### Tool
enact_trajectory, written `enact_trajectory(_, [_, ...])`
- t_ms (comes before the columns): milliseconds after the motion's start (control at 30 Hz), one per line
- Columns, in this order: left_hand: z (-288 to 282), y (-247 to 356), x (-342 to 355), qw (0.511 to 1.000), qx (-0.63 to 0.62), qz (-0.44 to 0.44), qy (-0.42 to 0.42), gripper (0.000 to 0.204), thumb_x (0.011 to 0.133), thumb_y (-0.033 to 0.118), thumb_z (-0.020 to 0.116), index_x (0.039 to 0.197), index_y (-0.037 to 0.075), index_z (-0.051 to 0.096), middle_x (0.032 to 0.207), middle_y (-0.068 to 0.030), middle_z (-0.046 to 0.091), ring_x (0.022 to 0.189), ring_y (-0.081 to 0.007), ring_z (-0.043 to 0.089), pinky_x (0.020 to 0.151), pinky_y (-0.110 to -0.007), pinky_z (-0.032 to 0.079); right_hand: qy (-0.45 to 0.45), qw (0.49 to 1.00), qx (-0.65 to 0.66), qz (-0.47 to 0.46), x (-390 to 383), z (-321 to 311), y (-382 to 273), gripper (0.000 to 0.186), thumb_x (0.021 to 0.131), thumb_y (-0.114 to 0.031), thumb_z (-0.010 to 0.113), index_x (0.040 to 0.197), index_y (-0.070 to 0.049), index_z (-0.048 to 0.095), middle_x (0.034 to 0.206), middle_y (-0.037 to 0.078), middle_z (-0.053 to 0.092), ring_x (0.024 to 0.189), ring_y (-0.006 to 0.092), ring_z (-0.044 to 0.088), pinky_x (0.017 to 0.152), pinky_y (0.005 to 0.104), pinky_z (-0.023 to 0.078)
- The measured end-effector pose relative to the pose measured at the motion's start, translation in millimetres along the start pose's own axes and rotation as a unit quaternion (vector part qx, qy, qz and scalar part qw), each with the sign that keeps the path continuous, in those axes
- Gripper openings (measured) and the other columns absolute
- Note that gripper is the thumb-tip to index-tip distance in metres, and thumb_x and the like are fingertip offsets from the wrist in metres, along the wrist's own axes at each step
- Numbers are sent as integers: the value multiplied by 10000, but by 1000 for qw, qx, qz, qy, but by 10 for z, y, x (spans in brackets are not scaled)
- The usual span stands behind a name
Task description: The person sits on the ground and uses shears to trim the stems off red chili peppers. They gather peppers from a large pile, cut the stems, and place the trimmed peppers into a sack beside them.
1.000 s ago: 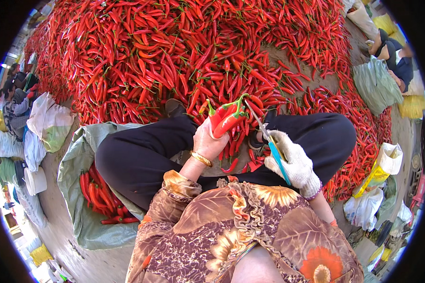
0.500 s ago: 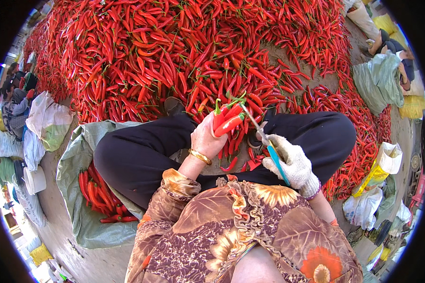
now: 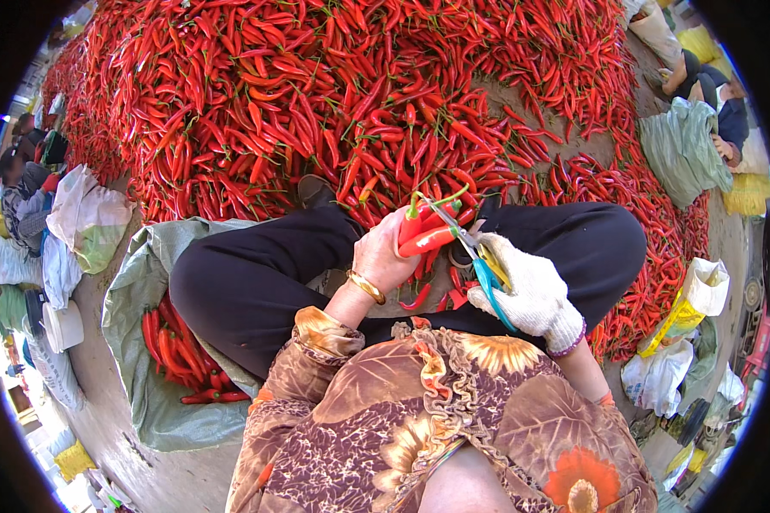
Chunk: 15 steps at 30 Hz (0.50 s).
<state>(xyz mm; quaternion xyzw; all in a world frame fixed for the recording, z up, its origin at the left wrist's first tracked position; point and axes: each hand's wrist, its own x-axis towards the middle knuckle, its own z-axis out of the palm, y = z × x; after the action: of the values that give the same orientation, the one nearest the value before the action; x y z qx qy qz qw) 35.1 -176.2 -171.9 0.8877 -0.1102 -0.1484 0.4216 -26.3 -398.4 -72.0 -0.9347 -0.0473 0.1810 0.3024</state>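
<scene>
My bare left hand (image 3: 382,255), with a gold bangle at the wrist, is closed around several red chili peppers (image 3: 426,243). Their stem ends point up and to the right out of my fist. My right hand (image 3: 529,289), in a white knitted glove, grips a pair of scissors (image 3: 488,275) with blue and yellow handles. The slightly parted blades reach up and left to the green stems of the held peppers. Whether they touch a stem is hard to make out. Beyond both hands spreads a large heap of red chili peppers (image 3: 316,103).
An opened pale green sack (image 3: 171,419) with red peppers in its mouth lies left of my bent leg (image 3: 239,282). A yellow and white bag (image 3: 689,303) stands at the right. Another person (image 3: 717,103) sits by a green sack (image 3: 686,152); more people (image 3: 27,192) are far left.
The scissors have opened, showing the yellow handle, and their blades have shifted to the stems. The held peppers have tilted and moved slightly to the right.
</scene>
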Motion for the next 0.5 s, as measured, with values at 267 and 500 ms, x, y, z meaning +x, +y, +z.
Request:
enact_trajectory(267, [22,-16,6,999,-20,11,-31,474,794,217,638,1254,155,544,1096,-148,657,1009,-385,634,843,-467,521,21,996,84,28,136,124,5,675,804,-470,753,1299,-63,539,1014,187,698,920,364,687,797,415,543])
enact_trajectory(500, [12,-45,48,996,4,-12,-86,486,778,226,646,1249,160,544,1070,-161,672,1008,-391,633,839,-482,520,-21,999,-28,-7,62,-248,53,737,734,-396,803,1342,-93,515,1090,159,680,1009,336,671,868,368,528])
